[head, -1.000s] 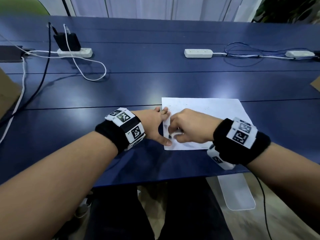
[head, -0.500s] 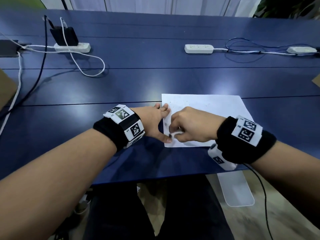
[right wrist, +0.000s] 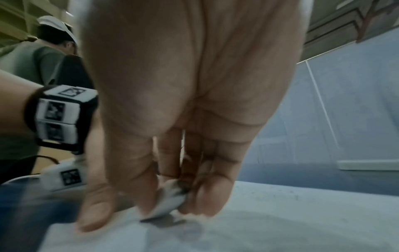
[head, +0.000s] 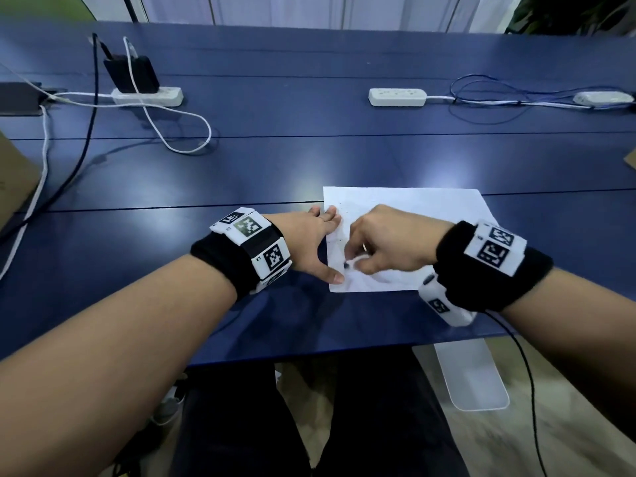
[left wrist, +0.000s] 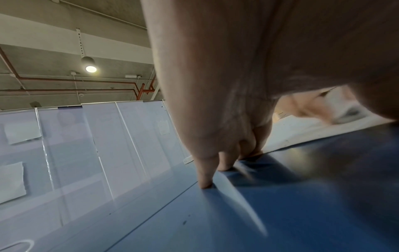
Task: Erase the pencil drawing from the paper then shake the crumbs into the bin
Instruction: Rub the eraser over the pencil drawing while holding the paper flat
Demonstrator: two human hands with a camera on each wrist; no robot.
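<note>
A white sheet of paper (head: 413, 208) lies on the blue table (head: 275, 166), with faint pencil marks and dark crumbs near its left side. My left hand (head: 316, 242) lies spread on the paper's left edge, fingertips (left wrist: 205, 184) pressing down and the thumb at the near corner. My right hand (head: 385, 242) is over the paper's near left part and pinches a white eraser (right wrist: 168, 202) with a dark smudged end between thumb and fingers; the eraser (head: 352, 261) touches the sheet. The paper (right wrist: 280, 221) fills the foreground of the right wrist view.
Two white power strips (head: 148, 96) (head: 397, 97) with cables lie at the back of the table, and a third white unit (head: 602, 98) at the far right. Brown cardboard (head: 13, 180) sits at the left edge. A white table foot (head: 471, 373) shows below.
My right hand with the eraser has shifted slightly over the same near left patch of paper. The left hand has stayed on the paper's edge.
</note>
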